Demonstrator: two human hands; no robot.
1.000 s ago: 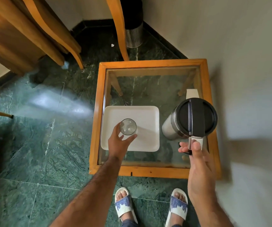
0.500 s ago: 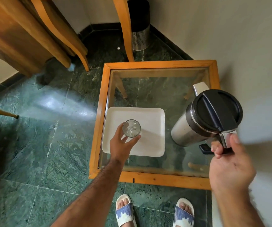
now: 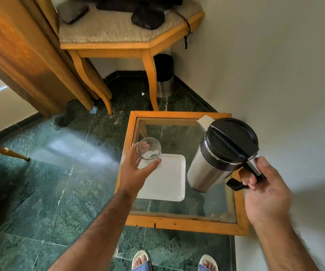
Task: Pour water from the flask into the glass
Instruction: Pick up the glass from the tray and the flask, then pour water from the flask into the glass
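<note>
A clear drinking glass (image 3: 149, 148) is held up above the white square tray (image 3: 167, 180), with my left hand (image 3: 136, 171) gripping it from below and behind. The steel flask (image 3: 206, 171) with a black lid (image 3: 231, 141) hangs in the air over the right side of the glass-topped table (image 3: 177, 223). My right hand (image 3: 263, 188) holds its black handle. The flask's spout points away from me, toward the far table edge. The flask and the glass are apart, with the tray between them below.
A wooden side table (image 3: 118, 45) with dark items stands in the far corner, a metal bin (image 3: 164, 79) beneath it. A curtain (image 3: 20, 55) hangs at the left. The wall (image 3: 275, 75) runs close along the right. Green marble floor (image 3: 40, 192) lies to the left.
My left hand has lifted the glass off the tray. My right hand has raised the flask a little higher. The view has tilted upward, showing the corner table.
</note>
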